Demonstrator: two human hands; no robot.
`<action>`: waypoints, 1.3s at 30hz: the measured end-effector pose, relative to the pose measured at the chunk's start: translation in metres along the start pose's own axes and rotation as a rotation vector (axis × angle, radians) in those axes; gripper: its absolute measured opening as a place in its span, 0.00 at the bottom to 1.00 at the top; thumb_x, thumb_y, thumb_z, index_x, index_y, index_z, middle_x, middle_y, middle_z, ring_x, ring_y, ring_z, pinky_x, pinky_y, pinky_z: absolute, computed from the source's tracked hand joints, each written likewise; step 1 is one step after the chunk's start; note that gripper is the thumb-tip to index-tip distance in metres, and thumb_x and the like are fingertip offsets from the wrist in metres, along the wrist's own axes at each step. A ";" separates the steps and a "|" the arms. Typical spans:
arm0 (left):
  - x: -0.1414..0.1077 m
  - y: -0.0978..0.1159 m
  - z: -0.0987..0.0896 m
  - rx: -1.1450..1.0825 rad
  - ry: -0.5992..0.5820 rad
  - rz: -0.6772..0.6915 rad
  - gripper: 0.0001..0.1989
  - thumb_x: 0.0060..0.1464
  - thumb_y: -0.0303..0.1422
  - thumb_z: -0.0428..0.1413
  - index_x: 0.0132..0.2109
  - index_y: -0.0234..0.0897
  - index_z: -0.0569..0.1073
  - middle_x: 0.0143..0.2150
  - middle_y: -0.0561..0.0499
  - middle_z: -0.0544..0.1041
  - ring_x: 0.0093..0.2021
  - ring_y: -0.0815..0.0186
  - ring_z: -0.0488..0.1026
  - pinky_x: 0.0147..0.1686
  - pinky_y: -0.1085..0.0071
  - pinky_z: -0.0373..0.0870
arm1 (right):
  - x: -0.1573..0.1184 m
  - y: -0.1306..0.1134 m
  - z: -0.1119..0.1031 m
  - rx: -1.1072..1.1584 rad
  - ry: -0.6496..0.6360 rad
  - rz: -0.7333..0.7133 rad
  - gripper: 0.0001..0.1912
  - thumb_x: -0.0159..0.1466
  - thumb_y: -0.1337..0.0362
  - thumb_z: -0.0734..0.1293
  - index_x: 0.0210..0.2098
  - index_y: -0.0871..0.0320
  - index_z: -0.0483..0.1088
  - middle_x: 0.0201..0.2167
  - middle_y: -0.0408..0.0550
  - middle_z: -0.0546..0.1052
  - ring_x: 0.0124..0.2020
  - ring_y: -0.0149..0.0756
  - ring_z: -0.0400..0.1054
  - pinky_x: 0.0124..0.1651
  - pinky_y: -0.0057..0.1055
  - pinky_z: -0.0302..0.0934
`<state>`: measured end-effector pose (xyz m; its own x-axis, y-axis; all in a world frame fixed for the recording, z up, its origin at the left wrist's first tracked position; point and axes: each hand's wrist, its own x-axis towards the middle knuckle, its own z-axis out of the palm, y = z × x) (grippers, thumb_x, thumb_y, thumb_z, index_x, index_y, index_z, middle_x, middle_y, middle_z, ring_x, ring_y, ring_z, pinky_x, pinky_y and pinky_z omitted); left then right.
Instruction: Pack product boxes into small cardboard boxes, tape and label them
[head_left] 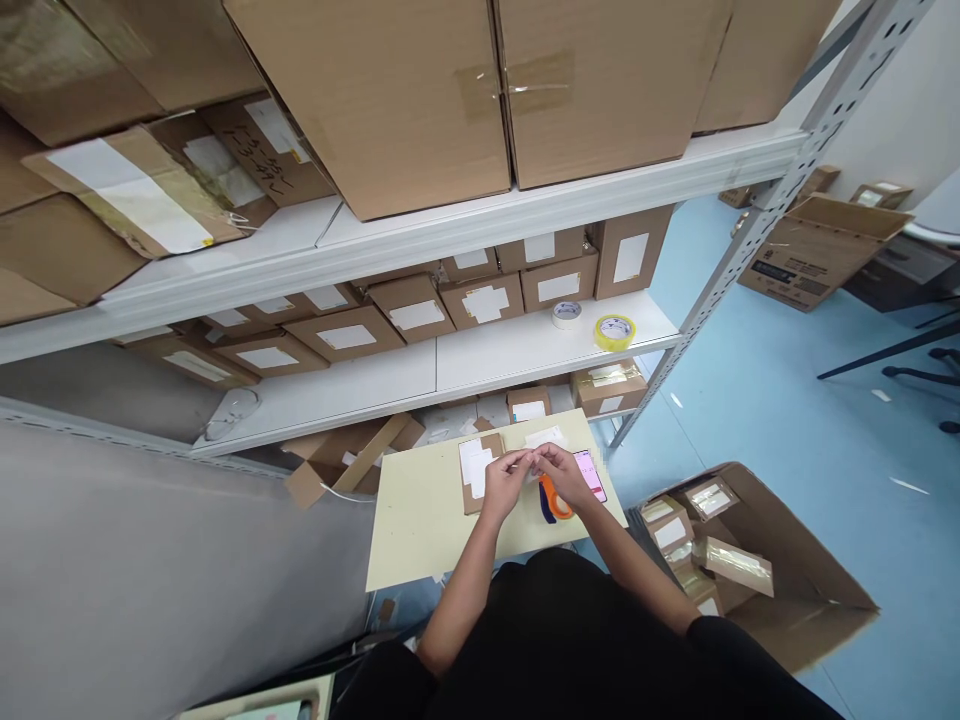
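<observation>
My left hand (505,484) and my right hand (562,472) meet over the cream tabletop (420,510), their fingertips pinched together. Whatever is between the fingers is too small to make out. A flat brown cardboard package (493,445) with white labels lies beside my left hand. Partly under my right hand is an orange and dark blue tape dispenser (556,500). A phone (590,476) with a pink lit screen rests to the right of it. Just beyond my fingers lies a white paper slip (547,437).
A metal rack stands ahead, its middle shelf (517,350) holding labelled boxes, a white tape roll (566,315) and a yellow-edged tape roll (615,332). Large cartons (375,100) fill the upper shelf. At right, an open carton (795,560) on the floor contains several taped parcels.
</observation>
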<state>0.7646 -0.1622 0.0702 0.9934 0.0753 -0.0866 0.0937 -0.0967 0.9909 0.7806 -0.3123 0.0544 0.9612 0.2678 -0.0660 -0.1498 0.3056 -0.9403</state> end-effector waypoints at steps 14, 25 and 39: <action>-0.005 -0.014 -0.026 -0.078 0.124 -0.055 0.20 0.50 0.50 0.67 0.39 0.37 0.86 0.40 0.44 0.85 0.43 0.54 0.80 0.46 0.63 0.75 | 0.006 0.025 0.013 -0.041 -0.116 -0.017 0.13 0.64 0.51 0.71 0.34 0.52 0.71 0.30 0.42 0.74 0.34 0.37 0.69 0.43 0.34 0.63; -0.008 -0.032 -0.091 -0.306 0.085 -0.132 0.38 0.50 0.68 0.56 0.33 0.32 0.79 0.28 0.46 0.77 0.32 0.58 0.73 0.36 0.65 0.69 | 0.028 0.028 0.077 -0.125 -0.050 0.001 0.19 0.63 0.43 0.71 0.33 0.52 0.70 0.27 0.44 0.75 0.32 0.40 0.70 0.40 0.37 0.65; -0.006 -0.036 -0.209 -0.186 -0.031 -0.042 0.29 0.52 0.60 0.60 0.27 0.35 0.77 0.24 0.51 0.73 0.28 0.63 0.68 0.31 0.69 0.65 | 0.040 0.070 0.201 -0.192 0.110 -0.008 0.22 0.59 0.40 0.73 0.30 0.52 0.69 0.27 0.43 0.72 0.29 0.39 0.67 0.37 0.36 0.63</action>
<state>0.7416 0.0487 0.0562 0.9908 0.0442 -0.1282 0.1238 0.0912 0.9881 0.7623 -0.0969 0.0533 0.9833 0.1611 -0.0842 -0.1050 0.1253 -0.9866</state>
